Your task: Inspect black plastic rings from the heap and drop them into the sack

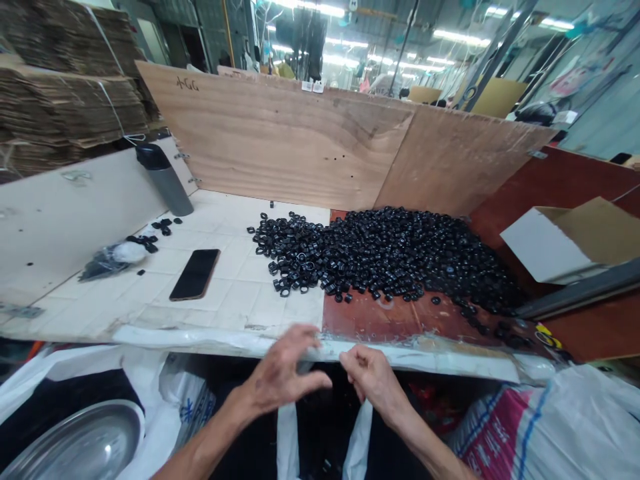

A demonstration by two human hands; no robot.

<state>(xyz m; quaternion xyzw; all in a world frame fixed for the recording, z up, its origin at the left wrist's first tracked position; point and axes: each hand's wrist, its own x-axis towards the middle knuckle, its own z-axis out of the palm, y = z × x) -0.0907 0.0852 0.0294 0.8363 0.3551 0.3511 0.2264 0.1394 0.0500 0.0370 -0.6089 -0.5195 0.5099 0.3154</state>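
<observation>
Black rings lie uncountable beyond spread left hand, curled right hand, contents unclear

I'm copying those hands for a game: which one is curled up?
The right hand: it is bent in like a loose fist, whereas the left hand is opened out, thumb spread apart.

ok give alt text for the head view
A person's open left hand and curled right hand at the near edge of a workbench. Beyond lie piled small black ring-like parts, with a phone and grey bottle to the left.
</observation>
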